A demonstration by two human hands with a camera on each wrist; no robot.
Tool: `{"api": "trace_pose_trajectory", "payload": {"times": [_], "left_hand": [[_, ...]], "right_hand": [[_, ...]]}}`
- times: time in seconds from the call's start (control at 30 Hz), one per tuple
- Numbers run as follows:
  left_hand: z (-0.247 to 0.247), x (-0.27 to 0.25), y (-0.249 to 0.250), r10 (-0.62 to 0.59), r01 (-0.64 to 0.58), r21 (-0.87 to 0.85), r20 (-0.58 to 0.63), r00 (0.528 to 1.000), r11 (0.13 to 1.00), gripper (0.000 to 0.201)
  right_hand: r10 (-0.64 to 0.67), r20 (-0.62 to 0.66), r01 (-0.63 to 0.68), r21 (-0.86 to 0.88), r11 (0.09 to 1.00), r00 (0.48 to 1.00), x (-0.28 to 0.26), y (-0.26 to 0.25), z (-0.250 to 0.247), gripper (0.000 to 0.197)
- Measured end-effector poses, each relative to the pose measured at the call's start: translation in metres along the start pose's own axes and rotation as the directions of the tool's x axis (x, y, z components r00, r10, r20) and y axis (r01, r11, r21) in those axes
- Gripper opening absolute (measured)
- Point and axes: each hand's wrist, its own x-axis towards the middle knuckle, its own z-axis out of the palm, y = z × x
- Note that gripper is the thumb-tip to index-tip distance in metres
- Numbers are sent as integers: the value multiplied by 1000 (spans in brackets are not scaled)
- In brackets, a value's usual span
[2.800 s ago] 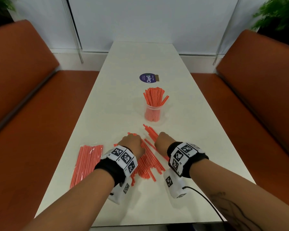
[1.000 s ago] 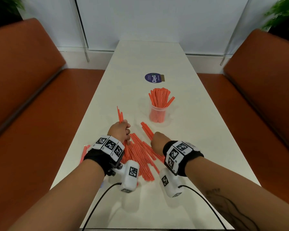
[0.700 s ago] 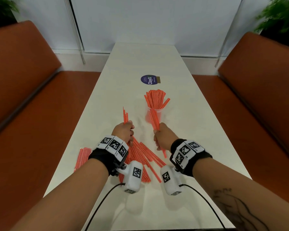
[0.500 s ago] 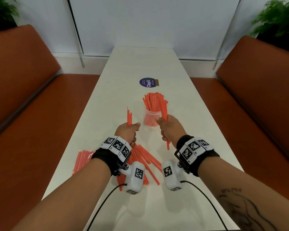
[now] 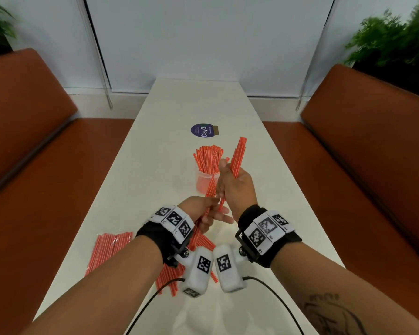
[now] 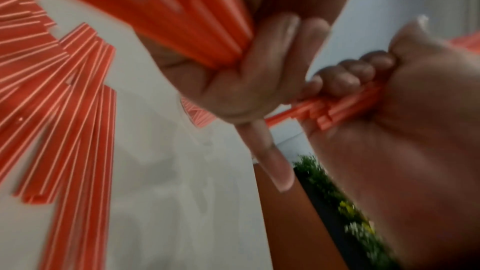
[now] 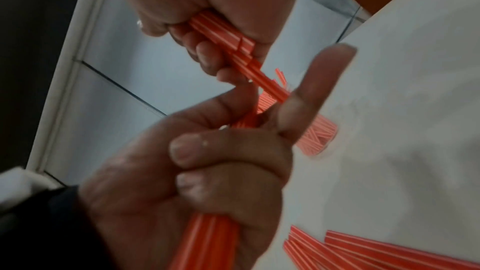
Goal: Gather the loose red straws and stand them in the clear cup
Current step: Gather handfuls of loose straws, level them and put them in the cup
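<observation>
The clear cup (image 5: 205,183) stands mid-table, packed with upright red straws (image 5: 207,157). My right hand (image 5: 232,187) is raised just in front of it and grips a bunch of red straws (image 5: 238,153) that points up and away. My left hand (image 5: 205,215) grips a second bunch (image 5: 211,189), whose top end reaches the right hand's fingers. In the right wrist view the left hand (image 7: 207,171) has its index finger (image 7: 314,98) extended beside the right hand's bunch (image 7: 228,36). More loose straws (image 5: 198,240) lie on the table (image 5: 155,165) under my wrists.
A flat pack of red straws (image 5: 109,250) lies at the table's near left edge. A round purple sticker (image 5: 202,130) sits beyond the cup. Orange benches (image 5: 361,165) flank the table on both sides, with a wall at the far end.
The hands, each holding its own bunch, have come together. The left hand swung right and brought its straws to the right hand, which lifted its bunch higher beside the cup.
</observation>
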Motion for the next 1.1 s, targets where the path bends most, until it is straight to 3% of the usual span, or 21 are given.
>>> {"api": "trace_pose_trajectory", "payload": {"times": [0.1,0.2,0.3,0.43,0.57,0.73,0.83,1.1], "left_hand": [[-4,-5,4,7,-8,33,35,999,999,33],[-5,-6,8,46,-48,54,37,998,997,27],[-6,-2,11,81,-82,16,35,996,997,24],[-6,0,14,78,-83,123,38,996,989,19],[-13,2,17,124,-102,268,-68,990,958,20],[-36,9,17,173,-151,112,-224,959,982,27],[-52,14,17,184,-179,46,-302,935,983,29],[-69,24,23,207,-229,-7,-407,890,973,28]], "right_hand": [[86,92,-89,30,996,992,-6,-3,-4,38],[70,152,-69,-14,998,986,-8,-1,-5,37],[67,161,-66,-10,998,985,-6,2,-5,31],[68,137,-67,-10,998,988,1,7,-9,29],[-62,31,65,-121,991,998,21,6,-12,33],[-109,-22,105,-129,986,994,73,-10,-2,33],[-107,8,107,-112,988,994,105,-12,11,27],[-75,131,119,-370,921,989,133,28,28,30]]}}
